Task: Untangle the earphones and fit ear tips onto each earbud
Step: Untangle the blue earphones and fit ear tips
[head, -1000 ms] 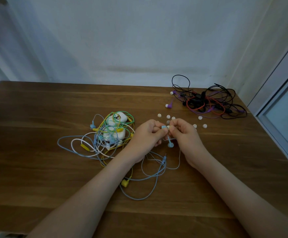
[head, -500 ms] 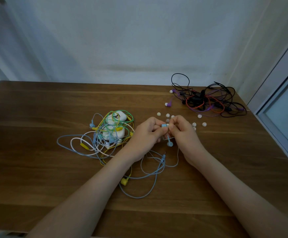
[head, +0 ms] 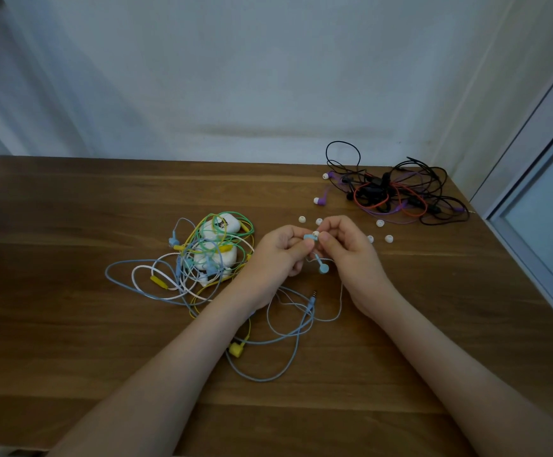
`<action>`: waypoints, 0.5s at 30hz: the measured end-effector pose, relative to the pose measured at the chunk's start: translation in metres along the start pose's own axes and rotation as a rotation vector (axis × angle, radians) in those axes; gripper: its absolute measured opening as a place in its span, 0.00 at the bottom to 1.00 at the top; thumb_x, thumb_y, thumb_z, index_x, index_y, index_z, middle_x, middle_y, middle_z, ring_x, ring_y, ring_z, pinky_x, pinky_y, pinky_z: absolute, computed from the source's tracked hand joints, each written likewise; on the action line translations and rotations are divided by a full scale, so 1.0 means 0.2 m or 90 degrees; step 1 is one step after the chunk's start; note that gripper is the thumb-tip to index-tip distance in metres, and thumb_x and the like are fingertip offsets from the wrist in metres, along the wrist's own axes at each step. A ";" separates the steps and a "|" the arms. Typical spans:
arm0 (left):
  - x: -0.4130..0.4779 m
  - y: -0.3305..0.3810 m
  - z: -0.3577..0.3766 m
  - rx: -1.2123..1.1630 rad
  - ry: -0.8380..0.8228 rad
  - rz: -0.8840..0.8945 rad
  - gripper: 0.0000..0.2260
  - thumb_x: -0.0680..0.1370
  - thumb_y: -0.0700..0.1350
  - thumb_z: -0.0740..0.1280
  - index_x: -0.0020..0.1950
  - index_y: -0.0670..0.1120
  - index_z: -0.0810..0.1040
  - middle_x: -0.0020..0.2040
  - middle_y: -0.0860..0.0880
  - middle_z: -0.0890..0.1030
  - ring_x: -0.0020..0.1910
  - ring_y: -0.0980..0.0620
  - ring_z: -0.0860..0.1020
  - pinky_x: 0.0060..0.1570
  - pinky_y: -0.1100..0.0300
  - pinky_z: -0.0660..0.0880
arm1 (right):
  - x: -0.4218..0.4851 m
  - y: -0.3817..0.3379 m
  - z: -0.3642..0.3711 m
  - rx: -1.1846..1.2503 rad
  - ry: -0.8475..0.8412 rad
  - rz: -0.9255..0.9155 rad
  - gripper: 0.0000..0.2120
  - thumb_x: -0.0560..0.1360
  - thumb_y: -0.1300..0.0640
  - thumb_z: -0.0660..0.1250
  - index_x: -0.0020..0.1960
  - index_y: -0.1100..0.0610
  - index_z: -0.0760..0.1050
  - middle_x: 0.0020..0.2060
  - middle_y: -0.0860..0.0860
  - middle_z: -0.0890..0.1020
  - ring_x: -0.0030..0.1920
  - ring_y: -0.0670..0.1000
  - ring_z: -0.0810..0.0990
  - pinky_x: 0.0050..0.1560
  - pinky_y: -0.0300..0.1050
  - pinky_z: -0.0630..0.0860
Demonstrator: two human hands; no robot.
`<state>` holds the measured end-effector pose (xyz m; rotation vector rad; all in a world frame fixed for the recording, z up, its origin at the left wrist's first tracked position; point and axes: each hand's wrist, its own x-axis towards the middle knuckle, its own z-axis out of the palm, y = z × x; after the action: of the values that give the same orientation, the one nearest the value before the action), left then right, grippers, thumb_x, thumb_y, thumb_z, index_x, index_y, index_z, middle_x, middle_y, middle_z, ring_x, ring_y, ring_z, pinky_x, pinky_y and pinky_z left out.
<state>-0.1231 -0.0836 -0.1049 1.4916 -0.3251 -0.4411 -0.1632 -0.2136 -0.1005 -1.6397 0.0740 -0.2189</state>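
My left hand (head: 276, 255) pinches a light blue earbud (head: 309, 238) above the table's middle. My right hand (head: 351, 250) pinches a small white ear tip (head: 315, 233) right at that earbud. The pair's second blue earbud (head: 323, 268) dangles between my hands. Its blue cable (head: 288, 338) loops on the wood below my wrists, ending in a jack plug (head: 313, 296). Several loose white ear tips (head: 380, 223) lie behind my hands.
A tangle of green, yellow, white and blue earphones (head: 202, 255) over white cases lies to the left. A black, red and purple earphone pile (head: 397, 189) sits at the back right. A yellow earbud (head: 235, 349) lies under my left forearm. The wooden table (head: 54, 324) meets a wall behind.
Both hands stay together at the blue earbud with only small finger shifts; the white ear tip now shows at the earbud's end.
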 end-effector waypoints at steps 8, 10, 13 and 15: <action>-0.01 0.01 0.00 0.006 -0.008 -0.005 0.07 0.81 0.38 0.62 0.56 0.38 0.76 0.26 0.54 0.75 0.25 0.59 0.68 0.25 0.67 0.64 | 0.01 -0.02 -0.02 -0.005 -0.011 0.067 0.07 0.79 0.65 0.59 0.47 0.57 0.74 0.38 0.51 0.79 0.38 0.44 0.79 0.36 0.33 0.75; -0.01 0.01 0.00 -0.001 -0.007 0.003 0.07 0.81 0.38 0.62 0.56 0.38 0.75 0.27 0.53 0.75 0.25 0.59 0.67 0.25 0.67 0.63 | 0.02 -0.02 -0.03 -0.008 -0.021 0.095 0.07 0.80 0.64 0.59 0.47 0.57 0.74 0.38 0.51 0.80 0.39 0.46 0.79 0.39 0.37 0.76; -0.01 0.01 0.01 -0.009 -0.004 0.018 0.04 0.81 0.38 0.62 0.53 0.41 0.75 0.29 0.52 0.76 0.26 0.58 0.68 0.25 0.66 0.64 | 0.02 -0.03 -0.03 -0.011 -0.027 0.117 0.07 0.80 0.63 0.59 0.46 0.57 0.74 0.38 0.51 0.80 0.42 0.50 0.77 0.45 0.45 0.74; -0.01 0.01 0.00 -0.013 0.001 0.018 0.03 0.81 0.38 0.62 0.51 0.43 0.75 0.28 0.54 0.76 0.26 0.58 0.69 0.26 0.65 0.64 | 0.03 -0.03 -0.03 -0.011 -0.021 0.126 0.07 0.80 0.63 0.59 0.46 0.58 0.74 0.38 0.52 0.79 0.42 0.52 0.76 0.46 0.47 0.73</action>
<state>-0.1254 -0.0830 -0.1021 1.4658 -0.3387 -0.4192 -0.1598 -0.2194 -0.0935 -1.6399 0.2117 -0.0402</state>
